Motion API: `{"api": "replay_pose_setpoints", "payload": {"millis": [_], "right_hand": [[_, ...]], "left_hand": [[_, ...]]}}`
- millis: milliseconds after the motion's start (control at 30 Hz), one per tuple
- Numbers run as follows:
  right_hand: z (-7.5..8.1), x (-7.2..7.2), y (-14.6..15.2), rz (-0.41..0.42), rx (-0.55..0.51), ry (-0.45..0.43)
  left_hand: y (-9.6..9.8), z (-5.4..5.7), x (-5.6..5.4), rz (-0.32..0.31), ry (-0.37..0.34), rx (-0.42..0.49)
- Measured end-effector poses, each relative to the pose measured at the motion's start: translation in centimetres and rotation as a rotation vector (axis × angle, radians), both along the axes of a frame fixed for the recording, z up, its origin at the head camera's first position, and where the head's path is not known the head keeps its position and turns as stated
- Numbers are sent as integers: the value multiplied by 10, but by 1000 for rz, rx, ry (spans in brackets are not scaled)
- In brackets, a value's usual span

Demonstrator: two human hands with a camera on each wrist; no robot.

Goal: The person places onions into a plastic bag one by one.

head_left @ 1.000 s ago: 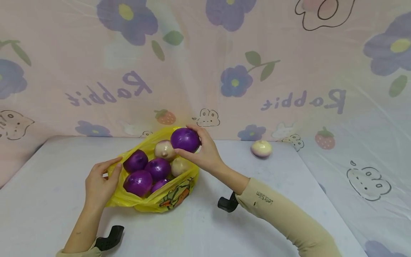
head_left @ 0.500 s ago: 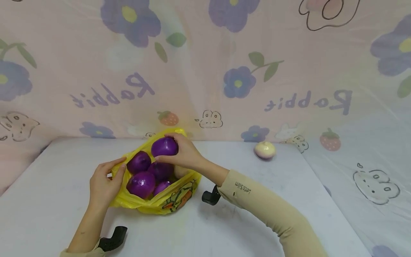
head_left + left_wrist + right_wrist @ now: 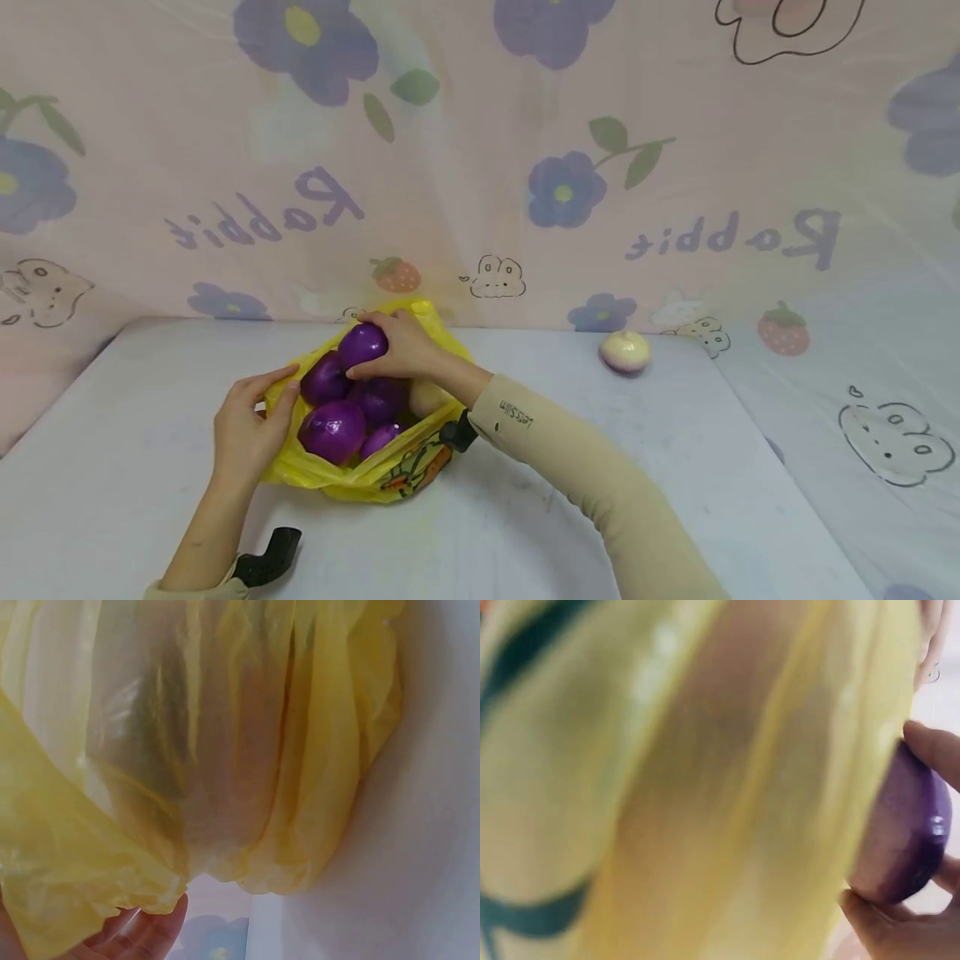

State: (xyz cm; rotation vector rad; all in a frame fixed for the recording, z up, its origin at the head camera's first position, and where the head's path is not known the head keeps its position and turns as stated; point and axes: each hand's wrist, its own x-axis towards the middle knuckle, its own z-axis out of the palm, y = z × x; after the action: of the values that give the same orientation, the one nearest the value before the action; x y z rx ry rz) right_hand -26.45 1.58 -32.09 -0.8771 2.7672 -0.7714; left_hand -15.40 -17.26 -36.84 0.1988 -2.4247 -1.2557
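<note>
A yellow plastic bag (image 3: 322, 475) lies on the table with its mouth spread, several purple onions inside, one of them a shiny onion (image 3: 333, 432) at the front. My left hand (image 3: 251, 429) pinches the bag's left rim between thumb and fingers. Over the back of the opening, my right hand (image 3: 405, 346) grips a purple onion (image 3: 363, 343), which overlaps the onion (image 3: 324, 379) at the left. The right wrist view shows thumb and fingers round the held onion (image 3: 907, 825) beyond the blurred bag wall. A pale onion (image 3: 427, 400) is partly hidden under my right hand.
A pale onion with a purplish underside (image 3: 626, 352) sits alone at the back right of the white table (image 3: 525, 533). Behind the table hangs a printed curtain (image 3: 465, 167). A black mount (image 3: 267, 558) sticks out from my left wrist.
My right hand has carried the purple onion leftward and down, from the bag's right back rim to above the left onions. The left hand keeps its pinch on the bag.
</note>
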Motion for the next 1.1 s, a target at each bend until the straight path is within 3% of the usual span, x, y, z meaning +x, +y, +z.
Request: {"api": "replay_pose_setpoints", "payload": {"millis": [333, 600, 833, 1100], "right_hand": [[2, -6, -9, 36, 42, -14], [-4, -16, -11, 77, 182, 4], [-9, -15, -10, 46, 346, -25], [-12, -13, -11, 15, 349, -108]], "left_hand": [[-3, -1, -1, 12, 16, 6], [1, 1, -3, 18, 0, -2], [1, 0, -4, 19, -8, -2], [1, -1, -3, 30, -13, -14]]}}
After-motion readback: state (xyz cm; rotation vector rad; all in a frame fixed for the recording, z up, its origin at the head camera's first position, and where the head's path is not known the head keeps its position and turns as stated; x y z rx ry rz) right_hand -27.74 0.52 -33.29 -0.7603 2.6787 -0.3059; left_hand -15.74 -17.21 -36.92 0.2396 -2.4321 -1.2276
